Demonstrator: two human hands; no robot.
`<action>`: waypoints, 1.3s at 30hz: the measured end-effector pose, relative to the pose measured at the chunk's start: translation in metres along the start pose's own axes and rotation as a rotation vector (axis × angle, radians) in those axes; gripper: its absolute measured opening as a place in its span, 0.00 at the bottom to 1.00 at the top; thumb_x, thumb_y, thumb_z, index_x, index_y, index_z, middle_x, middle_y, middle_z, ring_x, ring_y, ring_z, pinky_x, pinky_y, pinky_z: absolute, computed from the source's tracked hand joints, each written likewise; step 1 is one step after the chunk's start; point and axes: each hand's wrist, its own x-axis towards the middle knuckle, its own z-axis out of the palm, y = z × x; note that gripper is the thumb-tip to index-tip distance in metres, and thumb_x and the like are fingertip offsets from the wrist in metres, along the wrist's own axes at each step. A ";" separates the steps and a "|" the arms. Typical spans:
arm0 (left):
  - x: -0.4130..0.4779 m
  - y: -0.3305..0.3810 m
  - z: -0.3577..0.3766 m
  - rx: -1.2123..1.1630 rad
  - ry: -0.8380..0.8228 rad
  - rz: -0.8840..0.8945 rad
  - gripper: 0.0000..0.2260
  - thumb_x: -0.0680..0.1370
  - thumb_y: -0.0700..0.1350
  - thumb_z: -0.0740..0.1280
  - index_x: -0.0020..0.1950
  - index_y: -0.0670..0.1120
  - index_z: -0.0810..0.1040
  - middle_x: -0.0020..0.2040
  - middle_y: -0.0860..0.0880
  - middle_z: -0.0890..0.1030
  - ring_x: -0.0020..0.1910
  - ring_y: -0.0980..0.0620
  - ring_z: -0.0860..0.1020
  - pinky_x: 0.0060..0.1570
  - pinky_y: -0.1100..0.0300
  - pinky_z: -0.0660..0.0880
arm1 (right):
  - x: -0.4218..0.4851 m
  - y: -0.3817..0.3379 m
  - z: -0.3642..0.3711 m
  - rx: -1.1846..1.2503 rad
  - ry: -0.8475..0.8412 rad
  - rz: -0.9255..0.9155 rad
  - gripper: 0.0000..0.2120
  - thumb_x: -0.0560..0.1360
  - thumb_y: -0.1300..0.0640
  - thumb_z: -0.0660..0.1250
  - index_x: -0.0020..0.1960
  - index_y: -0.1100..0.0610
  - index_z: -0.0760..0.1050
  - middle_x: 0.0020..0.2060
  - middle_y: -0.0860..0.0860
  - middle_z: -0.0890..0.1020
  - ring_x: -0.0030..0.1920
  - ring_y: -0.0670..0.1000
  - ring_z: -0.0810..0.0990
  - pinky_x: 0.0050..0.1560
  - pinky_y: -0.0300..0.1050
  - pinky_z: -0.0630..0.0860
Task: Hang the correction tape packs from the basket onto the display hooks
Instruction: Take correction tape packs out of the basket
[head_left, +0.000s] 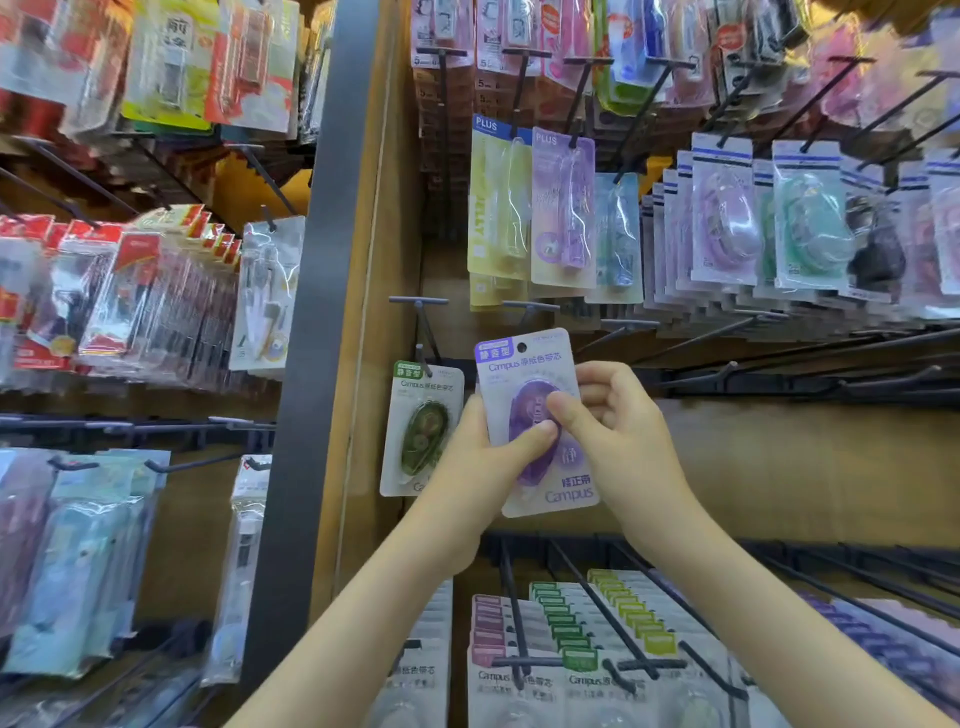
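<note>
I hold a purple Campus correction tape pack (530, 364) upright in front of the display wall. My left hand (483, 457) grips it from the left with the thumb across the blister. From the right, my right hand (618, 431) pinches it. The hang hole at the pack's top sits just below a bare hook (530, 309). A green Campus pack (421, 426) hangs on the neighbouring hook (423, 332) to the left. The basket is out of view.
Several bare black hooks (779, 364) jut out to the right at hand height. Rows of PLUS tape packs (561, 208) hang above, and more Campus packs (566, 639) fill the hooks below. A grey upright post (311, 312) separates the left stationery bay.
</note>
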 end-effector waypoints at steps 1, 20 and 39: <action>0.000 0.000 0.001 0.072 0.026 0.016 0.19 0.77 0.46 0.70 0.66 0.52 0.70 0.58 0.51 0.81 0.50 0.56 0.82 0.44 0.64 0.80 | -0.002 0.002 0.000 0.022 0.012 0.017 0.07 0.77 0.56 0.68 0.52 0.47 0.72 0.46 0.45 0.82 0.45 0.42 0.82 0.39 0.36 0.78; -0.018 -0.021 -0.020 0.860 0.283 0.122 0.30 0.80 0.51 0.63 0.79 0.46 0.56 0.76 0.48 0.64 0.74 0.52 0.62 0.69 0.59 0.62 | 0.050 0.054 0.032 -0.421 0.019 0.354 0.15 0.80 0.52 0.63 0.65 0.53 0.67 0.62 0.52 0.76 0.56 0.52 0.79 0.38 0.37 0.74; -0.237 -0.063 0.394 0.522 -0.158 0.293 0.15 0.76 0.40 0.60 0.62 0.40 0.74 0.55 0.42 0.77 0.52 0.42 0.76 0.51 0.57 0.69 | -0.279 -0.012 -0.384 -0.923 -0.122 0.217 0.18 0.79 0.61 0.60 0.68 0.61 0.69 0.61 0.56 0.76 0.62 0.54 0.74 0.62 0.48 0.72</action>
